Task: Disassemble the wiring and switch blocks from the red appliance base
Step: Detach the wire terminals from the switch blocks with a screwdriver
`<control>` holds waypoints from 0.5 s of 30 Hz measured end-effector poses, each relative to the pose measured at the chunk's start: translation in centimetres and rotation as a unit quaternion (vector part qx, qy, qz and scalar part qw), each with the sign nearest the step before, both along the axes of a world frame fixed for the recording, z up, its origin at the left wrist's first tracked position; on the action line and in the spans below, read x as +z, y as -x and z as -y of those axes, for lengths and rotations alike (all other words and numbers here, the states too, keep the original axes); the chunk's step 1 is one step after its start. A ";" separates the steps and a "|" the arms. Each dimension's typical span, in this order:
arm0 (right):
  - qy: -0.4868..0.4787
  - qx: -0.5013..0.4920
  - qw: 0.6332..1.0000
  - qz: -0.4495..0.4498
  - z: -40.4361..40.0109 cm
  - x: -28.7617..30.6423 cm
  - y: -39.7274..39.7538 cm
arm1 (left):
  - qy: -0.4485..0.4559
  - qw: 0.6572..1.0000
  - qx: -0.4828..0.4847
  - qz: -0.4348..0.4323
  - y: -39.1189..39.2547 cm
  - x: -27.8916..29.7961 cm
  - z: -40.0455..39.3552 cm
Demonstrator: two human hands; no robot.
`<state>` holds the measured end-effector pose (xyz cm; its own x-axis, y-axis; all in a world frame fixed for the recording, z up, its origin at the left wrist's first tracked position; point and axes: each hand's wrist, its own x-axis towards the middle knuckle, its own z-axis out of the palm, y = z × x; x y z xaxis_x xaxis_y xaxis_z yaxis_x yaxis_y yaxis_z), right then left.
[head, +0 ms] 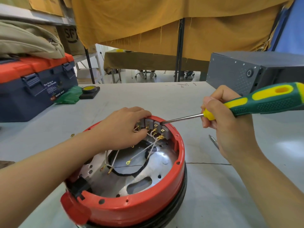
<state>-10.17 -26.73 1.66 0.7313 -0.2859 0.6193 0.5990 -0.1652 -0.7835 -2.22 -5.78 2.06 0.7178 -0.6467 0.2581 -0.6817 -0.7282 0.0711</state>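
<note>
Switch blocks [155, 126] line the base's [148, 206] far wall; toolbox [32, 84] behind-left.

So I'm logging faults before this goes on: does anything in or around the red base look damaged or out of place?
No damage shows. Inside the base, white wires lie loose with bare terminals, as expected mid-teardown. A small brass terminal lies on the table left of it.

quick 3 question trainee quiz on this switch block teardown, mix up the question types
1. True or false: the screwdriver tip sits at the switch blocks by the far rim of the red base.
2. Which hand holds the screwdriver?
3. The left hand rests on: A the toolbox, B the switch blocks, C the tape roll.

Key: 1 true. 2 the right hand. 3 B.
</note>
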 end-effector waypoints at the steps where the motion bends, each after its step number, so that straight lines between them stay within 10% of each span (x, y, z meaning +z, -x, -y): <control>1: 0.006 -0.002 1.000 -0.001 0.0 0.0 0.1 | -0.009 1.000 -0.008 -0.005 0.0 0.1 0.1; 15: 0.157 -0.019 0.987 0.013 -0.2 0.5 1.1 | 0.069 0.994 -0.047 -0.066 0.6 -0.6 0.9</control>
<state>-11.25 -26.52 2.12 0.7063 -0.1039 0.7003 0.6068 -0.4206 -0.6744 -2.86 -6.69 1.47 0.6901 -0.6771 0.2555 -0.7236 -0.6396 0.2593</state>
